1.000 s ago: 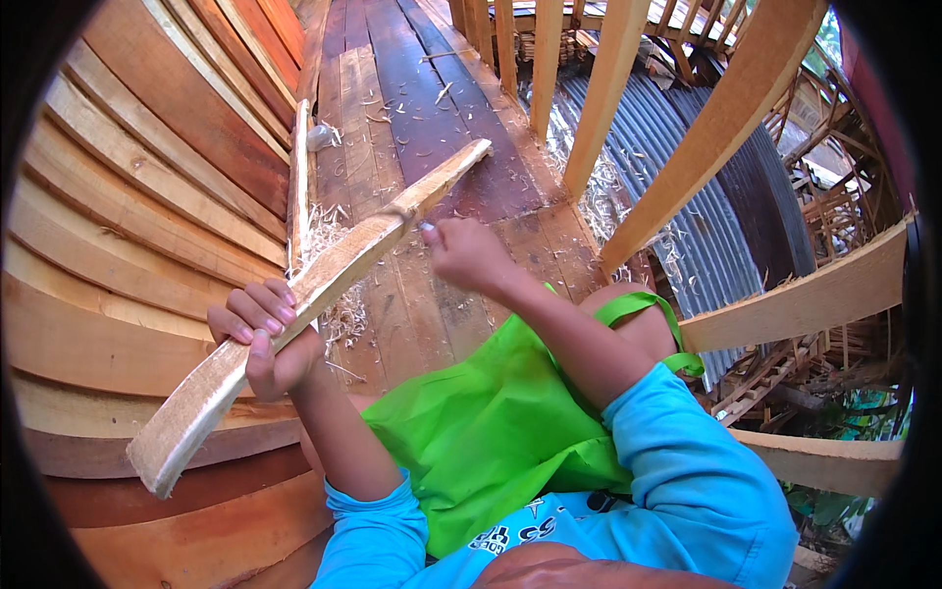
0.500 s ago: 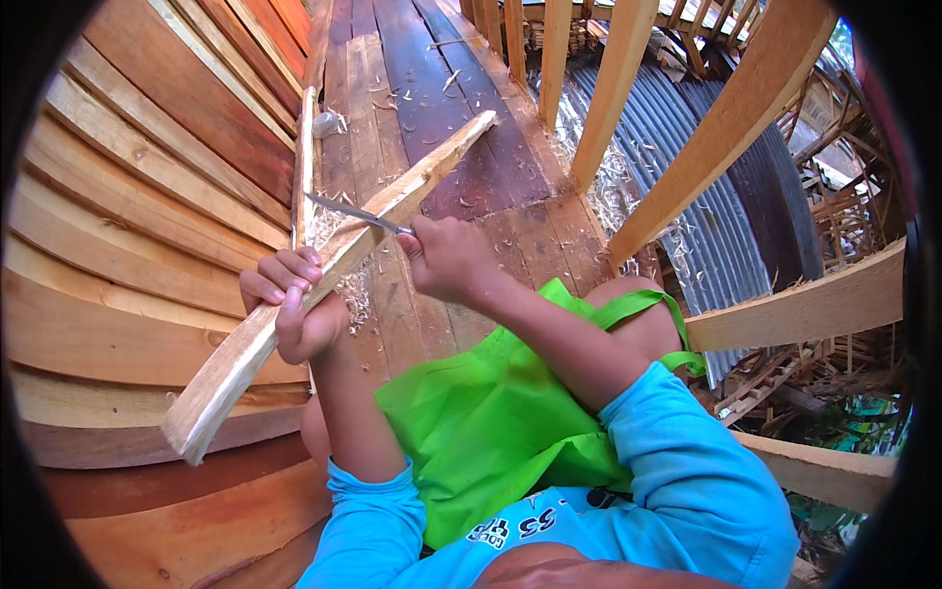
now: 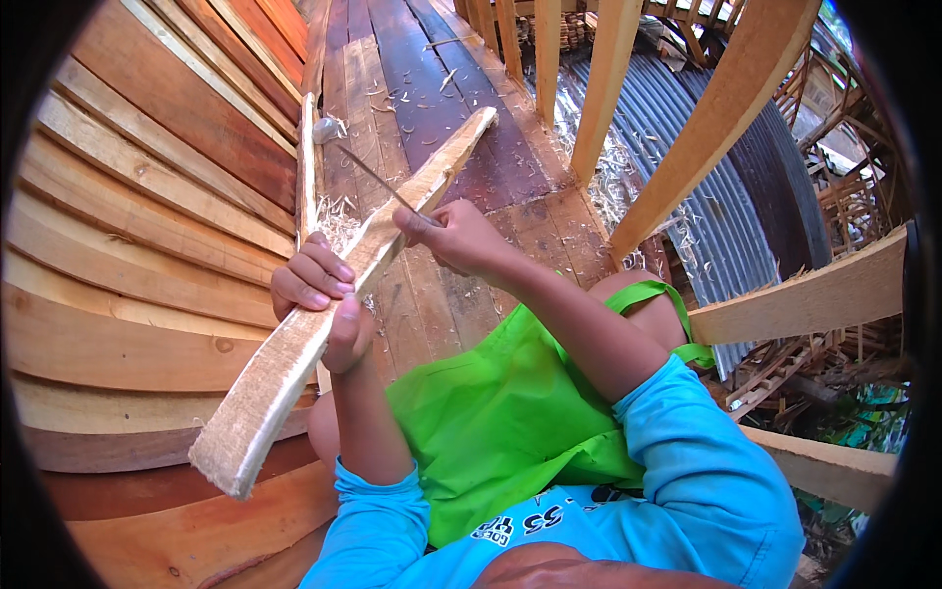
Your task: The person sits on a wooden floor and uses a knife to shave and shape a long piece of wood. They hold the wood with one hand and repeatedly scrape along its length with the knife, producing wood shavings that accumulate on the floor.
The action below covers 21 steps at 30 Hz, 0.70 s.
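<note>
— Where's the plank?

— The long pale wooden plank [image 3: 334, 294] runs slantwise from the lower left up toward the middle top, its near end rough and sawn, its far end over the dark floorboards [image 3: 412, 88]. The left hand [image 3: 324, 299] grips it about halfway, fingers [image 3: 319, 270] curled round the left edge and thumb pressed on the right side.

— And the other hand?

— The right hand [image 3: 456, 240] sits just beside the plank's right edge, fingers pinched shut on a thin metal blade [image 3: 378, 182] — it slants up and to the left across the plank's face. Whether it's a knife or a rasp I cannot tell.

— What lies around?

— Wood shavings [image 3: 339, 211] gather under the plank by a narrow upright strip [image 3: 306, 167]. To the left, curved hull planks [image 3: 128, 226] stack in reddish and yellow bands. To the right, pale ribs [image 3: 726, 108] rise past corrugated metal sheeting [image 3: 716, 196]. A green cloth [image 3: 500, 422] covers the person's lap, under blue sleeves [image 3: 706, 471].
</note>
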Each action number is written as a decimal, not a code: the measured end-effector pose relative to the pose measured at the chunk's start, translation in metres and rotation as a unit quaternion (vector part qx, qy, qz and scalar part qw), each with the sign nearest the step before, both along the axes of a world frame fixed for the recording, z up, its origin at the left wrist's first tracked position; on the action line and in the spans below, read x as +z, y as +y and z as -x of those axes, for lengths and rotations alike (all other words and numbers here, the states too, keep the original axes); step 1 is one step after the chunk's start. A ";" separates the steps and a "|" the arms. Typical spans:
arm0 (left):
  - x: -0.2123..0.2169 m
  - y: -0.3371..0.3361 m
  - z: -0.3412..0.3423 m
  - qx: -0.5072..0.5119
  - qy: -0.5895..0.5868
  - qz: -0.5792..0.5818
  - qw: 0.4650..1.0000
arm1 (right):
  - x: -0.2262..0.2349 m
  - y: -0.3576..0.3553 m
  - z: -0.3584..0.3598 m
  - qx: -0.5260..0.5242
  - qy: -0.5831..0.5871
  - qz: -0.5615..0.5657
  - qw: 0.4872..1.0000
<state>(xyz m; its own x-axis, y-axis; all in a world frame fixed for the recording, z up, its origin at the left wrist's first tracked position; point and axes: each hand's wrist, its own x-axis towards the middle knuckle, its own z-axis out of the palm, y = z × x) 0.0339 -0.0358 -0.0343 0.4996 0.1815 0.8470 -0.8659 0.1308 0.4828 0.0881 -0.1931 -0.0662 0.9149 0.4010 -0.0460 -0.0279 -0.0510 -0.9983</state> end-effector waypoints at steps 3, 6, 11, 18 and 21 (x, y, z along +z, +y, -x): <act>-0.003 -0.010 0.001 -0.008 -0.005 -0.021 1.000 | 0.010 -0.009 0.003 -0.002 0.083 0.020 0.996; -0.010 -0.013 -0.002 -0.011 0.009 -0.057 0.998 | 0.011 -0.014 0.004 -0.044 0.134 -0.099 0.985; -0.023 -0.021 -0.015 0.024 0.153 -0.115 0.981 | 0.003 -0.035 -0.025 -0.071 0.151 -0.083 0.982; -0.093 0.011 -0.031 0.068 0.272 -0.401 0.872 | -0.036 -0.057 -0.058 -0.105 0.189 -0.056 0.975; -0.055 0.013 -0.023 -0.271 0.645 -0.053 0.713 | -0.044 -0.071 -0.069 -0.112 0.200 -0.027 0.973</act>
